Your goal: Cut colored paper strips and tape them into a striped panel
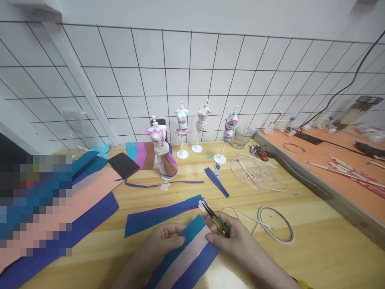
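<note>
Between my hands is a sheet striped teal, pale pink and blue (189,257); whether it is paper or cloth I cannot tell. My left hand (164,241) pinches its left edge between thumb and fingers. My right hand (237,235) holds small thread snips (217,220), dark blades pointing up and left, while its thumb presses on the sheet's upper right corner. Just beyond the blade tips is a white flower-shaped piece (201,206), at the end of a blue-teal strip (162,216) lying flat on the table.
Small painted mannequin torsos (181,120) stand along the back, one wearing a wrapped skirt (167,162). Left are a black phone (123,165) and coloured sheets (99,180). To the right lie a clear dish with beads (255,172), a ring of cord (276,224) and a glass jar (242,137).
</note>
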A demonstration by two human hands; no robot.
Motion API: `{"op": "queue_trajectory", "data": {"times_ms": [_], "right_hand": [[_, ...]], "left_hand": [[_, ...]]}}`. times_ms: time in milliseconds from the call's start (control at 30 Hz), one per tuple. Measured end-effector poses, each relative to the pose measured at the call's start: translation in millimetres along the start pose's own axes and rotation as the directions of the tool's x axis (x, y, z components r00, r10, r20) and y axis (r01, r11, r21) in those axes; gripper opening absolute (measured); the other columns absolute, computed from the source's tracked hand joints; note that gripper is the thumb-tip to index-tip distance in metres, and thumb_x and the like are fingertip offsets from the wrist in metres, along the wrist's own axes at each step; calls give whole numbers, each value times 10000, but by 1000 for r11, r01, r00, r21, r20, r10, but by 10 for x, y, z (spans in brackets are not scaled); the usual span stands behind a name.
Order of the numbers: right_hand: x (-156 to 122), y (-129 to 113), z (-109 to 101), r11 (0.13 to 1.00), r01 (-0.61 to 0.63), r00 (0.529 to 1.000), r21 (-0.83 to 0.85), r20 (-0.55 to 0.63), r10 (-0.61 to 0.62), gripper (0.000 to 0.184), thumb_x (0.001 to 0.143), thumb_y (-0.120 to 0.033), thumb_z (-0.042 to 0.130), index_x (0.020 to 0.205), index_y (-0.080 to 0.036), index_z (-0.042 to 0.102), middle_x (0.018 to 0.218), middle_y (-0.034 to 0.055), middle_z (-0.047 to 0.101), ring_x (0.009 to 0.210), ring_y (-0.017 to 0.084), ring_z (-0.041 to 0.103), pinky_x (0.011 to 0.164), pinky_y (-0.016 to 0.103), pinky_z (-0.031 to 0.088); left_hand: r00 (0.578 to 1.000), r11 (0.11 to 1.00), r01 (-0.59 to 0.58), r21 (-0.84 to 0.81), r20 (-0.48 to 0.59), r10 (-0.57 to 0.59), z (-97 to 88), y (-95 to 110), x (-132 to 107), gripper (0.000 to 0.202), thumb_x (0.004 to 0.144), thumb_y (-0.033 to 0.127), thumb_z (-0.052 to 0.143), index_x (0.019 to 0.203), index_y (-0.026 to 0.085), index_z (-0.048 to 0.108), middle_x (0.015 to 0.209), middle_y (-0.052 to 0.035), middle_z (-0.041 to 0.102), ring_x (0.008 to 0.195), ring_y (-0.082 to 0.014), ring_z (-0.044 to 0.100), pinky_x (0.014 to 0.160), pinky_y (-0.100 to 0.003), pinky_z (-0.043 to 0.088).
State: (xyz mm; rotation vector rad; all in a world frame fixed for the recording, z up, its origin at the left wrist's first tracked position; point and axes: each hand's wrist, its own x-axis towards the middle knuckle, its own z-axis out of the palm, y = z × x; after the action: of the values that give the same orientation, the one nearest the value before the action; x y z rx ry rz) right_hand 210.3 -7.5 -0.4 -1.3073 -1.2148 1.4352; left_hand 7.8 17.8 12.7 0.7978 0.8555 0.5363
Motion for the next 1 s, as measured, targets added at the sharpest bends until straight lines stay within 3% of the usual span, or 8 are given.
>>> {"op": "queue_trajectory", "data": {"times_ms": [133, 233, 433, 600, 733, 900, 1000], "right_hand": [[-16, 60, 106, 1000, -31, 999, -2, 17, 31, 277, 680, -257, 726, 914, -187, 596, 686, -51, 524, 638, 112, 516, 632, 243, 428], [-32, 116, 164, 1000, -11, 999, -13, 48, 12, 300, 716, -229, 687, 995, -195, 580, 730, -36, 560, 675, 121, 538, 641, 248, 429], [-45, 103, 198, 997, 47, 996, -55, 72, -43, 282, 740, -293, 691, 986, -196, 591, 736, -18, 594, 713, 152, 573, 664, 267, 449], [-47, -17, 107, 990, 102, 993, -102, 70, -95, 297, 855, -480, 547, 884, -193, 616, 841, 30, 639, 849, 195, 586, 784, 303, 445], [-69, -45, 72, 968, 82, 994, -236, 96, -61, 449, 939, -502, 363, 665, -197, 544, 721, 7, 577, 762, 171, 546, 753, 274, 415], [-111, -55, 118, 954, 90, 976, -286, 214, -28, 439, 950, -508, 322, 662, -210, 468, 647, -33, 427, 649, 137, 431, 623, 234, 368], [-136, -75, 124, 939, 57, 981, -339, 196, 11, 445, 942, -526, 319, 683, -216, 506, 675, -21, 478, 689, 153, 470, 678, 246, 391]], "left_hand": [[997, 999, -40, 27, 67, 38, 49, 32, -37, 347, 628, 329, 746, 950, 201, 739, 859, -84, 734, 801, -241, 661, 771, -326, 455], [993, 993, -84, 86, 93, 76, 51, -54, -2, 314, 623, 391, 751, 865, 190, 741, 773, -55, 705, 772, -223, 626, 697, -285, 433], [983, 948, -122, 293, -95, 155, 36, -194, 76, 258, 667, 423, 729, 655, 166, 709, 591, 3, 600, 611, -145, 501, 594, -247, 349], [976, 971, -120, 208, -152, 153, 47, -122, 38, 288, 652, 431, 742, 667, 148, 692, 601, 12, 598, 602, -130, 491, 587, -237, 353], [985, 986, -106, 130, -119, 122, 31, -119, 22, 332, 637, 451, 748, 730, 136, 699, 658, -12, 639, 680, -172, 556, 650, -266, 408], [988, 987, -137, 84, -65, 142, -17, -181, 57, 295, 671, 402, 734, 777, 130, 694, 731, -29, 658, 711, -165, 552, 676, -270, 410], [984, 985, -140, 105, -99, 150, -37, -205, 75, 278, 687, 400, 715, 730, 128, 678, 691, -12, 619, 663, -135, 504, 629, -250, 379]]}}
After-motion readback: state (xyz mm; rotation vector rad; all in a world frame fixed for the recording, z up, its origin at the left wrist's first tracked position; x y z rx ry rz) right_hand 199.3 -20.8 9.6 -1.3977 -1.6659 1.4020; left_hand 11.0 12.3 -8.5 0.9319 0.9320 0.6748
